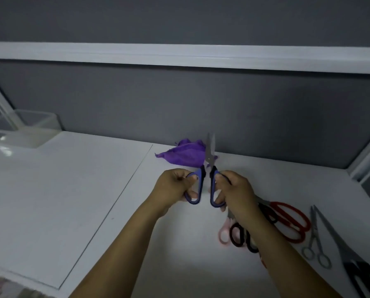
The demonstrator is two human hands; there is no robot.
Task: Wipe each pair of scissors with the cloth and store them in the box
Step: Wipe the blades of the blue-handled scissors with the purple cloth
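Note:
Blue-handled scissors (210,160) are held upright over the white table, blades pointing away from me. My left hand (175,188) grips the left handle loop and my right hand (233,190) grips the right loop. Behind the blades a crumpled purple cloth (184,154) lies on the table near the grey wall. A clear plastic box (27,130) stands at the far left. More scissors lie at the right: a pink pair (223,233), a black pair (240,235), a red pair (291,220), a small metal pair (315,244) and a large black-handled pair (351,259).
The white table (72,190) has a seam running diagonally left of my arms. A grey partition wall with a white rail (179,54) closes the back. A white frame edge (364,155) bounds the right side.

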